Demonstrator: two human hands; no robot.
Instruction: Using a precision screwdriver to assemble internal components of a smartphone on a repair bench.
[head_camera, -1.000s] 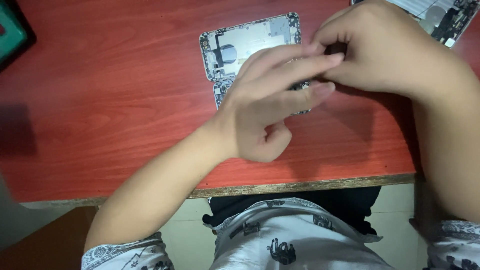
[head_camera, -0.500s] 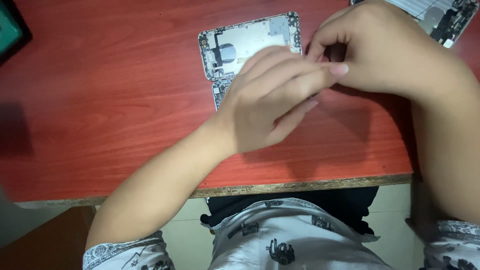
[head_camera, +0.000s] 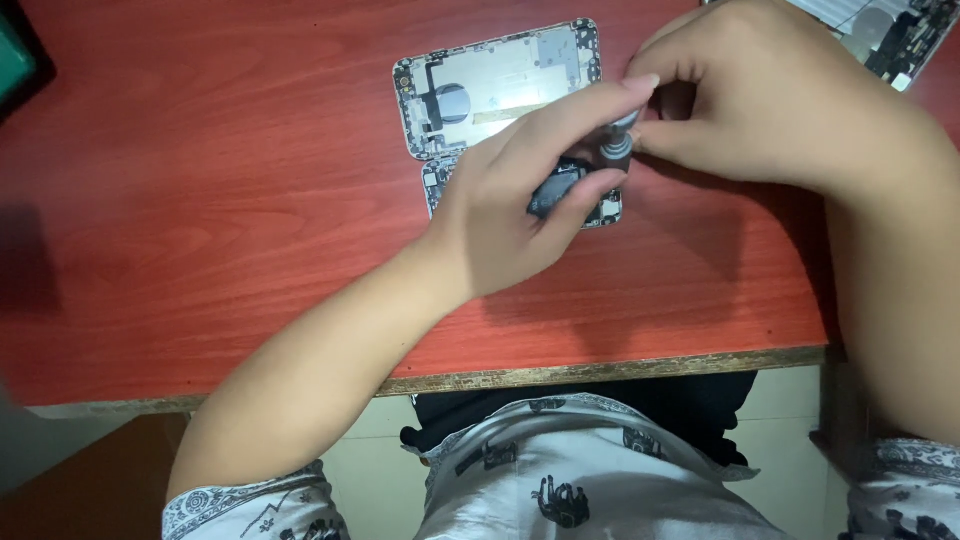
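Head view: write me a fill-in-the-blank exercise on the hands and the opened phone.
1. The opened phone lies on a table whose top is ____ in colour.
2. Both the left hand and the right hand grip a small grey ____.
3. A second opened device lies at the ____ right corner of the view.

Missing words: red; screwdriver; top
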